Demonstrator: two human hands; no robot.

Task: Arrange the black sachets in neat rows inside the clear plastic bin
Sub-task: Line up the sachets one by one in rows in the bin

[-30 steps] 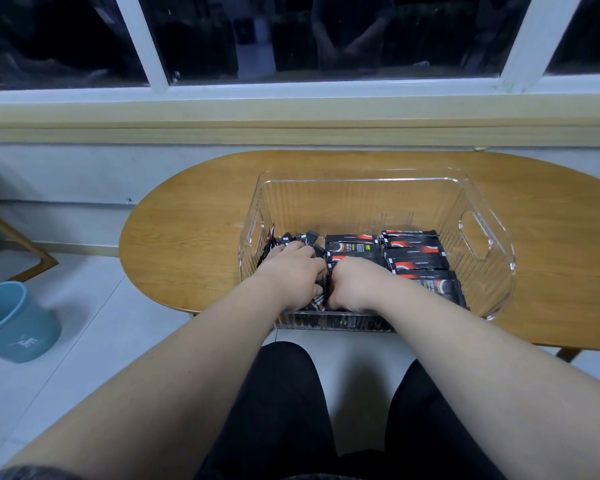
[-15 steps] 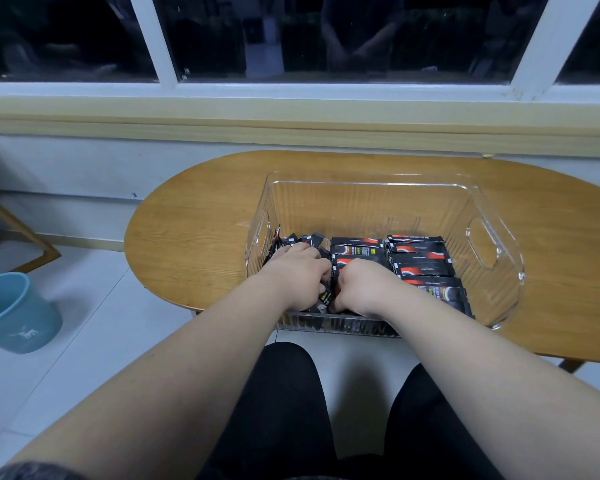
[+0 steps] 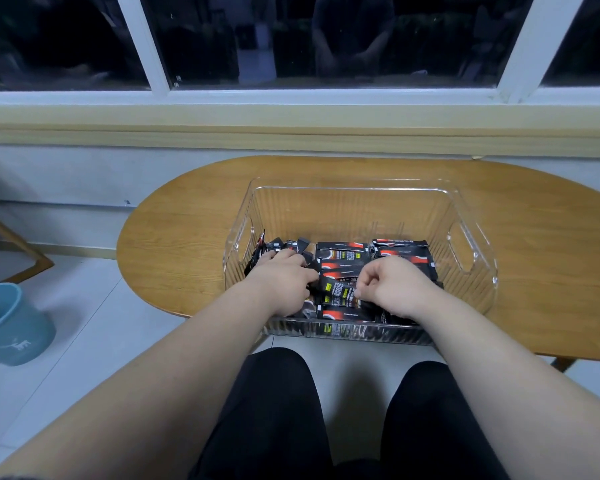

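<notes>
The clear plastic bin (image 3: 465, 216) stands on the wooden table (image 3: 187, 244), close to its front edge, and the person sits before it with both bare forearms reaching over the near wall; the black sachets (image 3: 400, 252) lie on the bottom of the bin. On the right side and in the middle they lie flat, one behind the other, in two rows side by side; at the left end there is a loose heap (image 3: 284, 243), where they stand and lean in every direction, some against the left wall. The right hand (image 3: 394, 291) is over the middle of the bin, knuckles up and fingers curled; its thumb and forefinger are pressed together on the right end of one tilted sachet (image 3: 336, 291) — this one lies slantwise over the middle row, and it reaches from the pinch leftward to the left hand (image 3: 283, 280). The left hand lies palm down on the loose heap, with the fingers bent over it; the left end of the tilted sachet goes under the thumb side of this hand, but whether the hand grips anything I cannot tell — its fingertips are hidden among the packets. On the floor at the left stands a blue bucket (image 3: 13, 323); behind the table the window (image 3: 239, 46) is dark.
</notes>
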